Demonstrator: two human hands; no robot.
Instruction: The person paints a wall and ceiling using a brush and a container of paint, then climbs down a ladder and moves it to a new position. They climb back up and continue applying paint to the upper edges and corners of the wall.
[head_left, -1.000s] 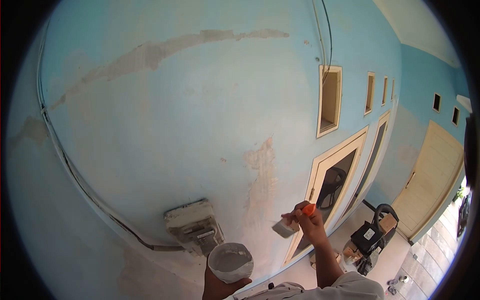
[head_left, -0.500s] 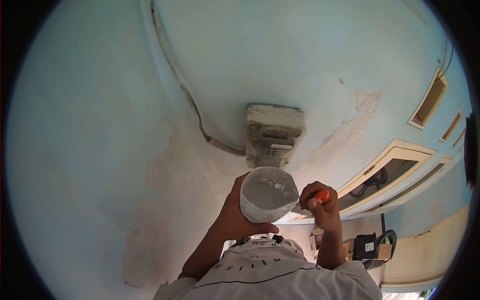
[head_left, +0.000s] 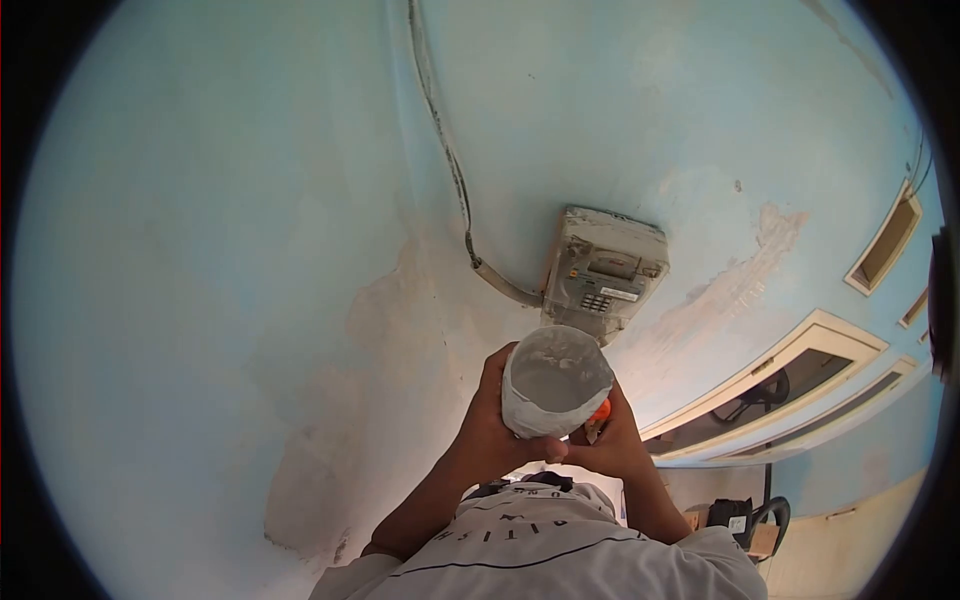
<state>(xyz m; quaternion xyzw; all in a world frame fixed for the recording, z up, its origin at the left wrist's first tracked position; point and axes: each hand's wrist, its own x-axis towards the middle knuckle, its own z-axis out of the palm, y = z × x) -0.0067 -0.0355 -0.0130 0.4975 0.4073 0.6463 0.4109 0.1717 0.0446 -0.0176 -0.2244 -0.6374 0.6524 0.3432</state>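
A round whitish container (head_left: 557,382), its inside coated with a pale grey substance, is held upright in front of the chest. My left hand (head_left: 500,425) is wrapped round its left side, with the thumb under the front. At the container's right side is my right hand (head_left: 615,440), closed on a tool with an orange handle (head_left: 601,411); the rest of this tool is mostly hidden behind the container and fingers. Both thumbs come close together below the container.
A dusty meter box with a keypad (head_left: 608,270) is fixed to the light blue wall (head_left: 250,180), a cable (head_left: 455,175) running to it. Patchy plaster shows on the wall. Framed windows (head_left: 765,385) and a black object (head_left: 730,518) are at the right.
My right hand has moved left with the orange-handled tool, from beside the container to against it. The view has shifted, so the meter box now appears further right.
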